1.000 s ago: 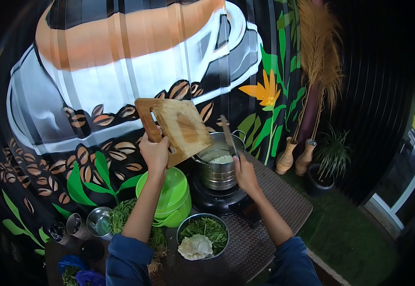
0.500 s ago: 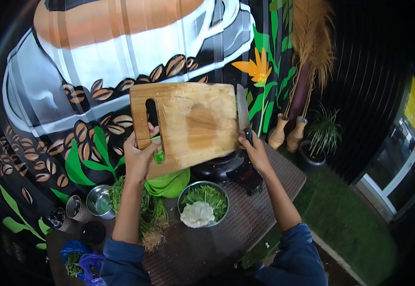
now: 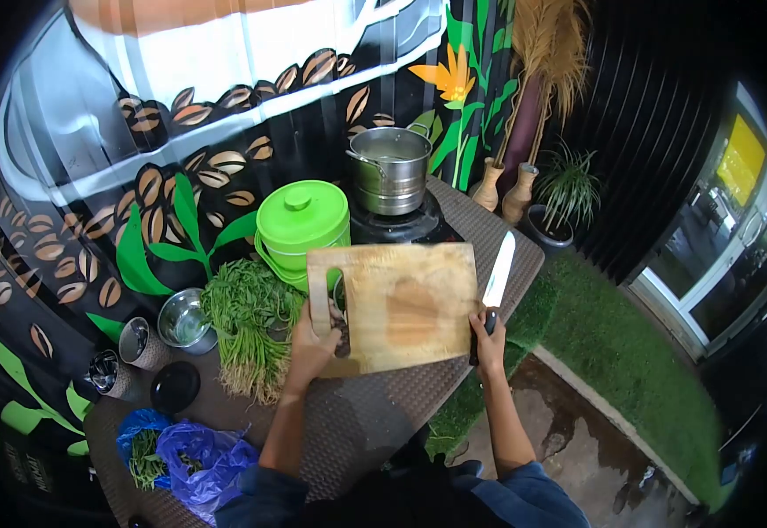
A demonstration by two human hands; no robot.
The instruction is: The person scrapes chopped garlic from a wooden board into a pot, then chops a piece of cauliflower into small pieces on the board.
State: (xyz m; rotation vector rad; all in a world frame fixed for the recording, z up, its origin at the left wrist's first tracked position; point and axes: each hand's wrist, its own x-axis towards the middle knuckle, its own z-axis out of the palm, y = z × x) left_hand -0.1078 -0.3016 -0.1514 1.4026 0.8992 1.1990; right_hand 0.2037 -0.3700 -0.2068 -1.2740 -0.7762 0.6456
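My left hand (image 3: 313,350) grips a wooden cutting board (image 3: 405,308) by its slotted handle end, with fingers through the slot. In my right hand (image 3: 490,341) is a kitchen knife (image 3: 500,269), blade pointing up and away, its black handle in my closed fingers. That hand sits right at the board's right edge. The board is tilted up towards me over the table and shows a damp brown patch. Behind it the metal bowl of chopped greens is hidden. Left of the board lies a bunch of leafy greens with roots (image 3: 251,326).
A lime-green lidded container (image 3: 304,224) and a steel pot (image 3: 389,180) on a black stove (image 3: 401,229) stand at the back of the woven table (image 3: 374,414). To the left are a metal bowl (image 3: 187,322), two cups, a black lid (image 3: 175,387) and blue plastic bags (image 3: 203,466).
Both hands have lowered the board and knife towards me and to the right. The knife now stands farther from the board's edge. The pot and green container have come into view; the bowl is covered.
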